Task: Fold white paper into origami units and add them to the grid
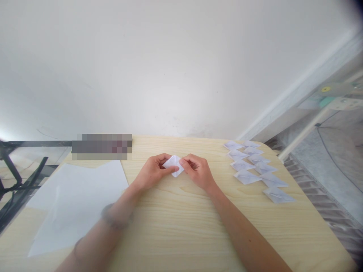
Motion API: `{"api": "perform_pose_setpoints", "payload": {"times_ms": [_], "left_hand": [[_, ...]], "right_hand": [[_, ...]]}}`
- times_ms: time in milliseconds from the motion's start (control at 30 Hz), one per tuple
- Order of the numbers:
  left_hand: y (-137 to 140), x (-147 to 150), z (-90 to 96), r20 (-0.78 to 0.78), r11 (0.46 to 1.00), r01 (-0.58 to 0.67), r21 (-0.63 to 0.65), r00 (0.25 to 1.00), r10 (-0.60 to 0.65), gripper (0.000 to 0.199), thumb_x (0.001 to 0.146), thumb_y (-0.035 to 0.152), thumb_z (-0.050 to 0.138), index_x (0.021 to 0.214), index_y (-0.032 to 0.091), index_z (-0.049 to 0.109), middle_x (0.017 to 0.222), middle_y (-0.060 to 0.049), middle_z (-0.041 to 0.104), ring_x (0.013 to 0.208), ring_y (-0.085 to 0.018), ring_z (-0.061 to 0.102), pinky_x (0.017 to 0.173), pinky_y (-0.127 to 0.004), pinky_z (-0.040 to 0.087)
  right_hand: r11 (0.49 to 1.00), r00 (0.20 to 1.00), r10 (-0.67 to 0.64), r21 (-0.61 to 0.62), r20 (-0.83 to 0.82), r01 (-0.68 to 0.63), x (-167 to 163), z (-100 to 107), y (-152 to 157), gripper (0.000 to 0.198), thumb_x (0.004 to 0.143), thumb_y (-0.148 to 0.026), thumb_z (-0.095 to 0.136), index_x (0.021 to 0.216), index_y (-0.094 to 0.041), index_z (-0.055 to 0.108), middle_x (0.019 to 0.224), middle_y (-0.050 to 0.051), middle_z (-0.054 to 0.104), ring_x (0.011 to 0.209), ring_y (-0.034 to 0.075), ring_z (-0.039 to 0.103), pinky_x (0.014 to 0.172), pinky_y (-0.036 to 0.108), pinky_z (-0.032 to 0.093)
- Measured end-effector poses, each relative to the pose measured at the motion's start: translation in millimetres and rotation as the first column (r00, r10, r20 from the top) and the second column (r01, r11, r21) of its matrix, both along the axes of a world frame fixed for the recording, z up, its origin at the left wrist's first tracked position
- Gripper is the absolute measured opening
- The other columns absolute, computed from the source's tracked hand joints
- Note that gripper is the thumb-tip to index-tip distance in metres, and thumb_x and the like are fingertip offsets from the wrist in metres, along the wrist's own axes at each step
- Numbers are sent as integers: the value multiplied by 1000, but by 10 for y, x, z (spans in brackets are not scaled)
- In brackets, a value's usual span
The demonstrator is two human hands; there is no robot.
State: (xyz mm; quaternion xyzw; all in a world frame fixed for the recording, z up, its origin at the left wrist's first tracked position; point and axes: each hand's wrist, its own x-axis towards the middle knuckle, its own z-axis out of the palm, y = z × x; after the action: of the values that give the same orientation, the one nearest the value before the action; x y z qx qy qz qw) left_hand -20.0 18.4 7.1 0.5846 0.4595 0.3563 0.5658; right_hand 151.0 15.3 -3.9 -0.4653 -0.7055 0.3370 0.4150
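Item, in the grip: one small white diamond-shaped folded paper (173, 161), held between both hands above the pale wood-grain surface (181, 226), nearer its far edge, about midway between the left and right edges. Whether the paper touches the surface cannot be told.

Left hand (159, 166): closed lightly, thumb flat across the paper's lower face, fingers behind and partly hidden. Right hand (198, 170): thumb and forefinger pinched at the paper's right corner, remaining fingers curled.

Handling note (judged): the work appears to be fine creasing. Best done with the left thumb steadying the layers, corners matched before pressing, and the right fingertips running firmly along each fold without dragging the thin paper askew.

Count, right edge: pointed white folded-paper pieces (246, 176), ten by count, in two slanting rows from near the far right corner along the right edge; four in the inner row, six in the outer. The far ones crowd together, so that tally is less sure.

Count, left edge: one spread of large plain white paper sheets (85, 196), overlapping; number not countable. One pixelated dark grey oblong (102, 146), at the far left corner; identity hidden.

On the left wrist: one dark bracelet (116, 216), blurred.
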Motion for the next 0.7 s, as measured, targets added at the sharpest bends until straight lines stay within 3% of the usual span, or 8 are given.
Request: {"api": "perform_pose_setpoints", "payload": {"times_ms": [133, 267, 533, 700], "left_hand": [[-9, 8, -20, -3, 1000, 21, -6, 1000, -21, 38, 64, 39, 66, 93, 15, 59, 81, -5, 66, 75, -20, 61, 63, -27, 47], [-10, -18, -34, -48, 996, 90, 4, 995, -89, 29, 69, 40, 61, 83, 14, 63, 78, -5, 67, 74, -21, 61, 65, -29, 46], [9, -53, 19, -53, 982, 183, 42, 982, -180, 22, 72, 36, 59, 72, 15, 65, 70, -3, 66, 66, -16, 58, 62, -25, 43], [12, -51, 10, -87, 983, 183, -3, 979, -183, 23, 70, 36, 60, 74, 14, 65, 70, -2, 67, 66, -16, 59, 61, -23, 42]], "right_hand": [[999, 998, -44, 3, -34, 44, 8, -3, 3, 24, 82, -35, 46, 73, -17, 59, 64, 1, 57, 54, 10, 50, 50, 21, 38], [998, 997, -63, 1, -40, 63, 12, -8, 2, 25, 82, -35, 47, 70, -17, 58, 62, 1, 56, 54, 10, 49, 50, 21, 38], [995, 994, 14, -99, -106, -24, 20, -6, 18, 26, 81, -37, 46, 69, -16, 57, 54, -2, 49, 48, 9, 45, 45, 20, 34], [998, 994, 24, -63, -102, -30, 13, -14, 28, 23, 81, -36, 47, 72, -16, 57, 63, 0, 54, 54, 9, 47, 49, 20, 36]]}}
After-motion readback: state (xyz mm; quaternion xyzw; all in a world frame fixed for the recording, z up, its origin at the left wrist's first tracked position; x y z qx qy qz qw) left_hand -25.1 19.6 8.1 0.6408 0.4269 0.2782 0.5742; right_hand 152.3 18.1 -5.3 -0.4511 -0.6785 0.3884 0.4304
